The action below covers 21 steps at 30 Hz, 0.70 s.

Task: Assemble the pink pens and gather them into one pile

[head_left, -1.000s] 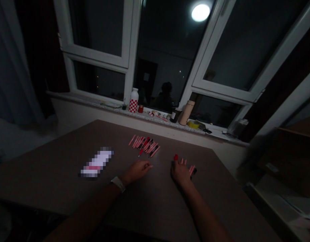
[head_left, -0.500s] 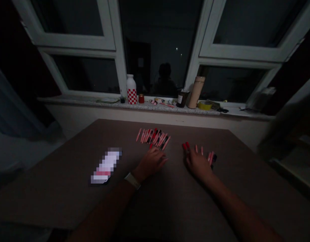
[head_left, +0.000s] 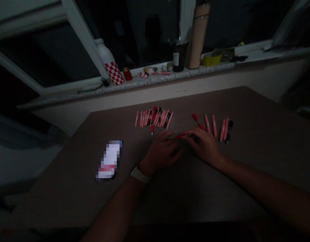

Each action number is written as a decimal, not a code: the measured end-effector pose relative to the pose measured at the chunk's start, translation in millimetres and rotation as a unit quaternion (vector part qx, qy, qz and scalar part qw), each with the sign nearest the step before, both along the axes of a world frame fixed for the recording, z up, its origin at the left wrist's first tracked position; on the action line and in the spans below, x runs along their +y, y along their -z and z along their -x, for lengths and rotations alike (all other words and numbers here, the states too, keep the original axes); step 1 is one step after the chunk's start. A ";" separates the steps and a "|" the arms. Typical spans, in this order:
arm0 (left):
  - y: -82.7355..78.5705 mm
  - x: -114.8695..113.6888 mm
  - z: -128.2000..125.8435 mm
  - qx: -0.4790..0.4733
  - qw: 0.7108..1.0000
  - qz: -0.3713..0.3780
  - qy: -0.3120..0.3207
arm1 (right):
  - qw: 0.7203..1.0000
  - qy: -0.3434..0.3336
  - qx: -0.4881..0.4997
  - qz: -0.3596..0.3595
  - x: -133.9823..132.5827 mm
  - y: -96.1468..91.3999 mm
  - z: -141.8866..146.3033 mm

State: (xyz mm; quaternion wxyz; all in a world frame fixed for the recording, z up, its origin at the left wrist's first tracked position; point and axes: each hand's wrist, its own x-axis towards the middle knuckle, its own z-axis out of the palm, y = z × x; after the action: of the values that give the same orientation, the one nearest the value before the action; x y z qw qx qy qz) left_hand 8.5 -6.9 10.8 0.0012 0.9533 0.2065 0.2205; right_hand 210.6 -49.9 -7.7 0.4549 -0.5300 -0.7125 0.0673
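Note:
Between my two hands lies a slim red pen (head_left: 183,135) with a light tip to the right. My right hand (head_left: 205,144) pinches it near that tip. At its other end are the curled fingers of my left hand (head_left: 163,149), which wears a watch; their exact contact is dim. Just beyond my right fingers, another red pen (head_left: 198,121) rests on the table beside pink pens (head_left: 214,126). Ahead of my left hand is a row of pink, black and red pens (head_left: 155,117), one red pen (head_left: 152,129) poking out towards me.
A phone (head_left: 109,159) with a lit, blurred screen lies left on the brown table (head_left: 76,198). Along the windowsill (head_left: 144,82) behind stand a checkered white bottle (head_left: 111,64), a red jar (head_left: 127,74), a dark cup (head_left: 179,58), a beige flask (head_left: 198,37) and yellow tape (head_left: 212,59).
My right hand has picked up one of the two red pens on the right and brought it left. My hands have come together around it. The view has tilted down and turned.

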 end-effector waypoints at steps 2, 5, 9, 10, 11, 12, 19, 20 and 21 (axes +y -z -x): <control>1.9 0.3 -1.6 0.021 1.000 0.016 0.003 | 1.000 0.011 0.007 -0.009 -0.3 0.4 1.1; 4.1 -0.2 -3.9 0.048 0.998 0.038 0.013 | 1.000 0.020 0.019 -0.011 0.0 0.2 1.6; 2.1 -2.4 -5.0 0.070 0.997 0.028 0.000 | 1.000 0.009 0.014 0.006 2.5 -0.1 0.7; 0.7 -3.0 -5.0 0.081 0.996 0.021 -0.004 | 1.000 0.003 0.004 0.011 3.1 -0.3 0.4; -0.8 -3.4 -5.0 0.093 0.995 0.015 -0.004 | 1.000 -0.004 -0.009 0.017 3.6 -0.6 0.1; -2.3 -3.9 -5.0 0.106 0.994 0.012 -0.002 | 0.999 -0.008 -0.023 0.022 3.8 -0.9 -0.2; -4.7 -6.8 -5.5 0.146 0.989 -0.008 0.022 | 0.997 -0.011 -0.053 0.056 3.9 -0.5 0.1; -4.7 -6.8 -5.7 0.142 0.990 -0.010 0.014 | 0.997 -0.006 -0.052 0.056 4.0 -0.1 0.3; -4.9 -6.6 -5.8 0.136 0.991 -0.011 0.004 | 0.997 0.000 -0.049 0.057 4.1 0.3 0.6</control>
State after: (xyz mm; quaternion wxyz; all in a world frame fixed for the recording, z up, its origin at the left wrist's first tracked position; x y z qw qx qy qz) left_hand 14.3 -13.4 15.6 -0.0368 0.9752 0.1980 0.0915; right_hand 210.0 -45.7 -8.0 0.3890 -0.5576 -0.7288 0.0816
